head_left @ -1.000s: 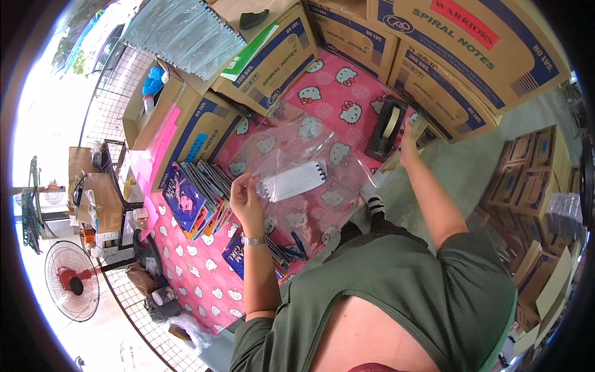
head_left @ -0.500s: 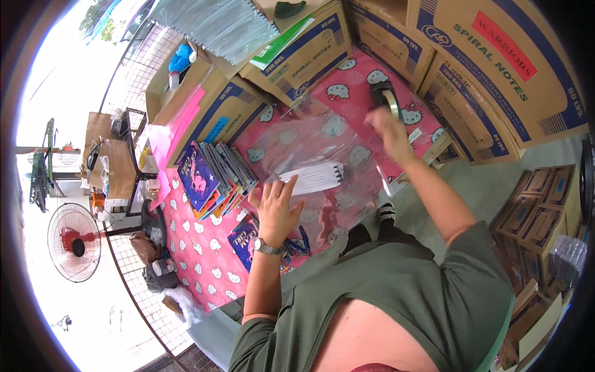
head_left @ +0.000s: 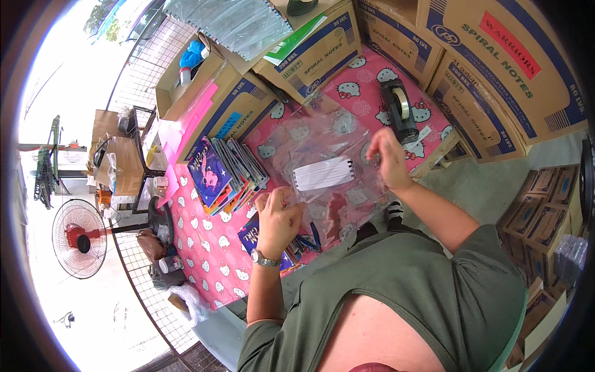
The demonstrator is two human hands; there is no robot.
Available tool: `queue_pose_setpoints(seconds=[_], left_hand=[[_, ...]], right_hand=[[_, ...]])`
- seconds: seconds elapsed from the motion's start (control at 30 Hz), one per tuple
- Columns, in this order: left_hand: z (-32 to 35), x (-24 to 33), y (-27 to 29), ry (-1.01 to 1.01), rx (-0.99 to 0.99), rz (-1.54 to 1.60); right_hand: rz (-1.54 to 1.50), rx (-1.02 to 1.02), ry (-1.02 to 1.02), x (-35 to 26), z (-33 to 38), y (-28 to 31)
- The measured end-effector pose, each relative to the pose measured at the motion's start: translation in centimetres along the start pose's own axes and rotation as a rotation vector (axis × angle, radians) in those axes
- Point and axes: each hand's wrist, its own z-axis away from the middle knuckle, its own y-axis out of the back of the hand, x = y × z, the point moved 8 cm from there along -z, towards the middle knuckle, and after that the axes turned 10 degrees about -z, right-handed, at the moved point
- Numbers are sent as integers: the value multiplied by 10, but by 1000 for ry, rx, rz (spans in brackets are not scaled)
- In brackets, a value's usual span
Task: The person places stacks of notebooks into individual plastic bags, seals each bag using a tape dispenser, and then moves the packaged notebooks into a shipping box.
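Fingers (head_left: 271,199) of the left hand (head_left: 280,222) curled inward by the clear plastic (head_left: 304,149); the right hand (head_left: 389,161) hung half-curled opposite. Whether either gripped anything, I couldn't tell. Between them, amid the plastic, lay the pad (head_left: 323,173), long axis left to right, right end angled slightly away, white, dark-toothed at both ends. Both forearms reached forward.

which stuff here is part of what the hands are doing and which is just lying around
Likely in use:
clear plastic sheet, at the left hand
white spiral-bound stack, under or inside the plastic, unclear which
tape dispenser, near the right hand
perhaps the spiral notebooks

Likely just around:
wire-cage fan
white plastic bag
brown bag
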Motion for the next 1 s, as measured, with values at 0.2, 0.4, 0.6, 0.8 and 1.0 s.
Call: queue_pose_setpoints(seconds=[0.2, 0.4, 0.6, 0.8, 1.0], left_hand=[[12, 4, -12, -41, 65, 135], [27, -64, -86, 504, 335, 879], [-8, -33, -104, 77, 129, 294], [-31, 7, -95, -23, 24, 346], [-13, 13, -106, 37, 40, 374]], right_hand=[[358, -459, 205, 11, 21, -52], [648, -658, 313, 15, 26, -86], [667, -518, 372, 8, 12, -84], [980, 690, -276, 121, 16, 206], [-4, 598, -578, 161, 26, 208]])
